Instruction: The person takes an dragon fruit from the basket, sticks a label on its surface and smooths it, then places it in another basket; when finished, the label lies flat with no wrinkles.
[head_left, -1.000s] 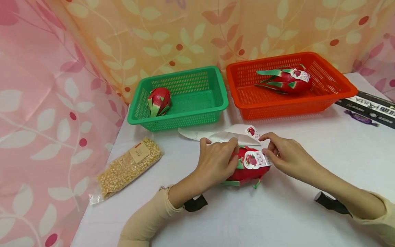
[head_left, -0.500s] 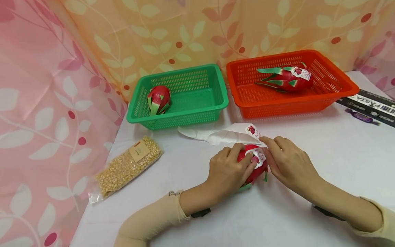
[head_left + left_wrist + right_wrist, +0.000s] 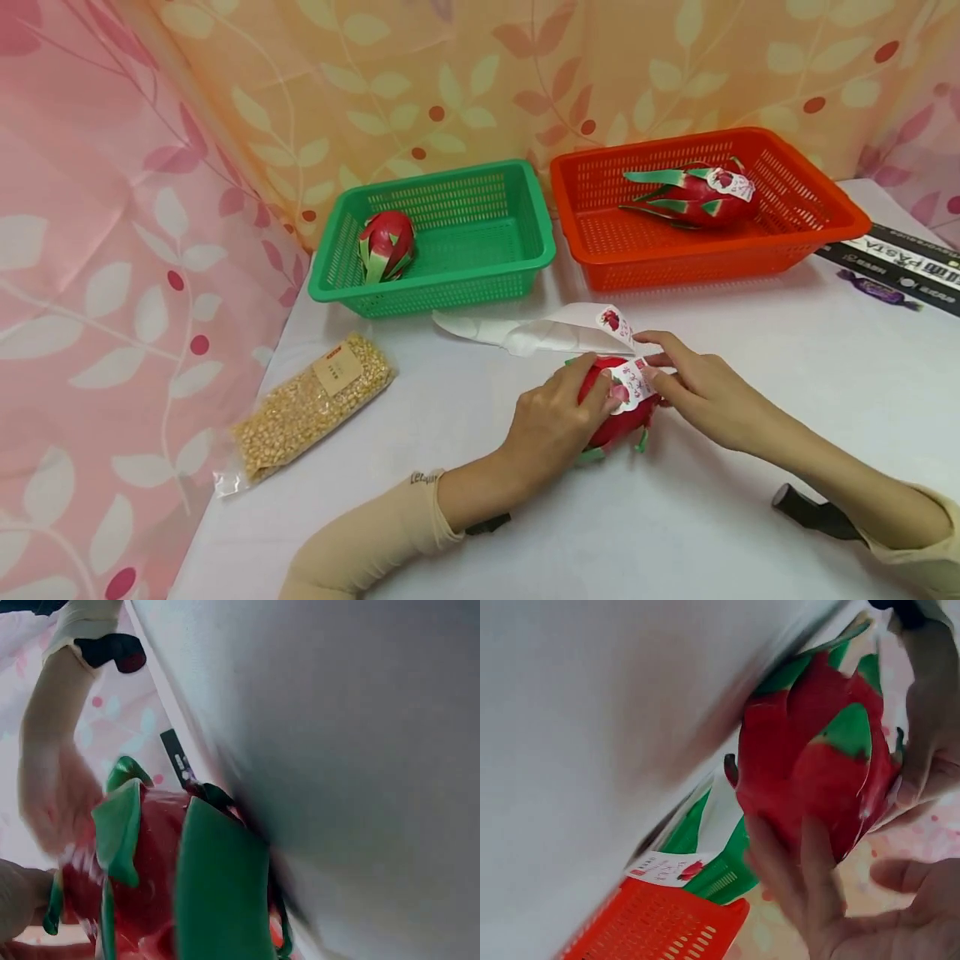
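A red dragon fruit [image 3: 618,429] with green scales lies on the white table in front of the person. My left hand [image 3: 546,429] grips it from the left, with the thumb over a white printed sticker [image 3: 632,385] on its upper side. My right hand [image 3: 705,396] is at the fruit's right end, fingertips at the sticker's edge. The right wrist view shows its straight fingers [image 3: 817,851] touching the red skin, with the thumb held apart. Just behind the fruit lies a white sticker backing strip [image 3: 517,335] bearing another sticker [image 3: 615,323].
A green basket [image 3: 450,287] holding one dragon fruit [image 3: 387,237] stands at back left. Beside it, a red basket [image 3: 690,265] holds a stickered dragon fruit [image 3: 697,200]. A bag of corn kernels [image 3: 315,408] lies left; a black pasta pack [image 3: 900,258] and purple-wrapped candy [image 3: 877,287] lie right.
My left hand has shifted right along the fruit, bringing its thumb onto the sticker. The sticker's raised right end now lies lower against the fruit, and my right fingers have drawn back slightly.
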Tool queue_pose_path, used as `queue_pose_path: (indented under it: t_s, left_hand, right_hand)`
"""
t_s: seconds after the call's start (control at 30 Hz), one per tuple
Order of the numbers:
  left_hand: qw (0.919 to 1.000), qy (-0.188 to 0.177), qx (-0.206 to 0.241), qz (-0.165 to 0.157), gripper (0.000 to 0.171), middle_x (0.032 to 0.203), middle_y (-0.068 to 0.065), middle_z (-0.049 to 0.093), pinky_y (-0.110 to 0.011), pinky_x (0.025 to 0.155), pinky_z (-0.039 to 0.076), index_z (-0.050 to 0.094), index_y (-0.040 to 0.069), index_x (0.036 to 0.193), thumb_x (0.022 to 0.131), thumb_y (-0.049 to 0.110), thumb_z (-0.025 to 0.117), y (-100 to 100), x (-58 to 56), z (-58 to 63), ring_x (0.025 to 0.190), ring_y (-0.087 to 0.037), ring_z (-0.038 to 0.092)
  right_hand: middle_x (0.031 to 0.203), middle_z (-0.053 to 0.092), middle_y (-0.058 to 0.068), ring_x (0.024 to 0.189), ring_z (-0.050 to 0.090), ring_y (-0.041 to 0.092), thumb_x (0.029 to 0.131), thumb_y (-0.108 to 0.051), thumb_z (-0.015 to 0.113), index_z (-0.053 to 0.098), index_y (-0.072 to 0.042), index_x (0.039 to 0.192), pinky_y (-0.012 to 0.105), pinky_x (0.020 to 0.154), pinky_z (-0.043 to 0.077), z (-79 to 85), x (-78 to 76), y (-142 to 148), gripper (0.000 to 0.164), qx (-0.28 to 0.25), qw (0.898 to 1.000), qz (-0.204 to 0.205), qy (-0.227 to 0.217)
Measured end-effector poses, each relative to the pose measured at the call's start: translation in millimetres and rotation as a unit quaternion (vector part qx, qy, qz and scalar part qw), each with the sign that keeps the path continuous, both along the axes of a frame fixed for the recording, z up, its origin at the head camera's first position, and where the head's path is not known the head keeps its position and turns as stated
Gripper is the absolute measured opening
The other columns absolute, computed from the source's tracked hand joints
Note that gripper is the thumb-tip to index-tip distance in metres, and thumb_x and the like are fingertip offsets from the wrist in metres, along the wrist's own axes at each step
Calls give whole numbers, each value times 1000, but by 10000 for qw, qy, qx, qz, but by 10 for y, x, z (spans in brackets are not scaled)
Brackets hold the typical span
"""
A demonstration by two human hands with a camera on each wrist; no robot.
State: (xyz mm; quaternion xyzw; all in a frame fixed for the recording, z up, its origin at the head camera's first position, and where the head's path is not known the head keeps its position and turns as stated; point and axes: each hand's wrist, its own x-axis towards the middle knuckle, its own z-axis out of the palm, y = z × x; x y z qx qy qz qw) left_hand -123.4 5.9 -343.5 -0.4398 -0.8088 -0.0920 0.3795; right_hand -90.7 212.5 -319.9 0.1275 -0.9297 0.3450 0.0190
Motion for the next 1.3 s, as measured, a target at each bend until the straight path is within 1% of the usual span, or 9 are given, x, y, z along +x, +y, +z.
queue_pose_path:
  t_s: [0.13, 0.23, 0.4, 0.47, 0.73, 0.83, 0.97, 1.07, 1.3]
  left_hand:
    - [9946, -869, 65, -561, 24, 111, -7, 61, -25, 66, 55, 70, 15, 103, 85, 29, 65, -101, -86, 20, 95, -14, 65]
    - [9898, -1173, 156, -794, 26, 113, -6, 61, -25, 67, 55, 71, 16, 105, 84, 30, 65, -137, -128, 22, 97, -14, 64]
    - [9931, -908, 152, -721, 27, 114, -4, 61, -23, 66, 55, 71, 20, 104, 83, 36, 66, -117, -116, -7, 93, -12, 65]
    - [9941, -833, 116, -681, 28, 115, -4, 61, -24, 67, 55, 71, 20, 105, 82, 36, 66, -115, -108, -14, 93, -13, 65]
    - [9948, -665, -36, -777, 33, 119, -6, 60, -26, 73, 55, 69, 17, 108, 82, 38, 67, -147, -114, -25, 100, -15, 64]
    - [9930, -777, -132, -875, 37, 121, -7, 59, -26, 72, 55, 68, 15, 110, 81, 38, 68, -181, -127, -18, 100, -15, 64]
    - [9897, -1021, -206, -984, 40, 121, -7, 59, -25, 66, 55, 67, 13, 111, 79, 38, 70, -224, -147, -1, 99, -15, 64]
    - [9879, -1107, -302, -1040, 42, 121, -6, 58, -25, 66, 55, 65, 14, 113, 79, 38, 70, -226, -150, 10, 100, -15, 64]
    - [9870, -1102, -434, -1083, 41, 123, -6, 56, -25, 67, 55, 65, 15, 113, 80, 40, 68, -207, -133, 15, 100, -15, 63]
  right_hand:
    - [115, 63, 16, 87, 68, 15, 93, -24, 53, 32, -21, 139, 32, 70, 55, 8, 98, 2, 51, -223, 9983, 43, -530]
    - [124, 58, 8, 99, 63, 18, 84, -25, 66, 48, -23, 133, 31, 68, 54, -39, 110, -37, 52, 217, 9962, 117, 835]
    - [134, 50, 7, 113, 51, 22, 87, -49, 56, 69, -20, 111, 28, 58, 52, -132, 75, -106, 40, 870, 9492, 415, 2996]
    - [133, 50, 8, 113, 50, 23, 91, -56, 40, 69, -19, 109, 31, 55, 52, -141, 77, -115, 50, 984, 9425, 488, 3158]
    - [125, 56, 9, 111, 52, 25, 91, -58, 33, 71, -15, 106, 36, 49, 52, -140, 137, -22, 59, 1428, 9359, 436, 3191]
    - [122, 59, 9, 108, 55, 25, 89, -51, 50, 72, -13, 103, 38, 56, 54, -154, 153, 33, 46, 1426, 9463, 381, 2877]
    - [114, 64, 4, 104, 58, 23, 79, -27, 71, 74, -16, 97, 39, 74, 53, -149, 105, 109, 22, 1000, 9791, 197, 1762]
    - [99, 66, -2, 92, 60, 14, 84, -20, 66, 74, -18, 84, 32, 73, 51, -127, 40, 140, 9, 242, 9971, 79, 713]
    - [91, 59, -1, 84, 53, 6, 91, -23, 57, 63, -19, 73, 25, 66, 48, -97, -31, 101, 19, -866, 9920, 292, -872]
